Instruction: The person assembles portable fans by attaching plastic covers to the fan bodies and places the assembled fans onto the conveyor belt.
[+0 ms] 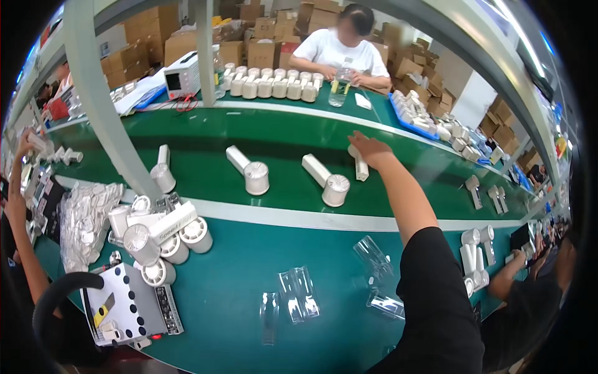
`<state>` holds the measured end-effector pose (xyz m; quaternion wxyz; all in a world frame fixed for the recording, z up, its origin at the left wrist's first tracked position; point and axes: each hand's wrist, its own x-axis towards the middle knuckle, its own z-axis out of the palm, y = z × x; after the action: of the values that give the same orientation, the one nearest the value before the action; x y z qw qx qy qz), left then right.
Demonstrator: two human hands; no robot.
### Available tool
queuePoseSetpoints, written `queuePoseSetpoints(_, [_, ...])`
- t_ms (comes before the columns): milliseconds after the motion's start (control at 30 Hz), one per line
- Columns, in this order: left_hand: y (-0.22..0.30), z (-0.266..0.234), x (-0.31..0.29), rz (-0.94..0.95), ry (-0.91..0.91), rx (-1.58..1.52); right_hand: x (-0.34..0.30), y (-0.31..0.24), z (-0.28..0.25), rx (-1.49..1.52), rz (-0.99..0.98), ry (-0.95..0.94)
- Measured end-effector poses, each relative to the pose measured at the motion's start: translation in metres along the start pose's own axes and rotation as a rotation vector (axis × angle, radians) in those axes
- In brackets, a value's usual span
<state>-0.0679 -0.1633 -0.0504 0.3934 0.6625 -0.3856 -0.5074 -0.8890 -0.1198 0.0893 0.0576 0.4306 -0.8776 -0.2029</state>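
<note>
My right arm, in a black sleeve, reaches out over the green conveyor belt point(286, 134). My right hand point(372, 151) is closed over one end of a white handheld fan point(360, 168), whose handle points back toward me; the covered end is hidden. Left of it on the belt lie more white fans, with round vented heads and square handles: one fan point(335, 189) close by, another fan point(255, 177) and a third fan point(163, 176) farther left. My left hand is out of the picture. Clear plastic pieces point(299, 293) lie on the green bench point(224, 318) before me.
White fans point(168, 234) are piled left on the bench beside plastic-wrapped parts point(90, 218) and a boxy instrument point(128, 305) with a black hose point(62, 287). A metal post point(106, 100) rises at the left. Co-workers sit across and on both sides; more fans point(476, 252) stand right.
</note>
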Motion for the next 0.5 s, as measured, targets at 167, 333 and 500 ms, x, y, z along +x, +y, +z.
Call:
queuePoseSetpoints(167, [-0.011, 0.040, 0.054, 0.497, 0.215, -0.044, -0.036, 0.018, -0.035, 0.110, 0.006, 0.106])
queuePoseSetpoints(333, [-0.028, 0.032, 0.036, 0.653, 0.326, -0.048, -0.145, 0.041, -0.095, 0.263, 0.064, 0.322])
queuePoseSetpoints(500, [-0.041, 0.005, 0.041, 0.501, 0.081, -0.186, -0.315, 0.014, -0.171, 0.697, 0.206, 0.435])
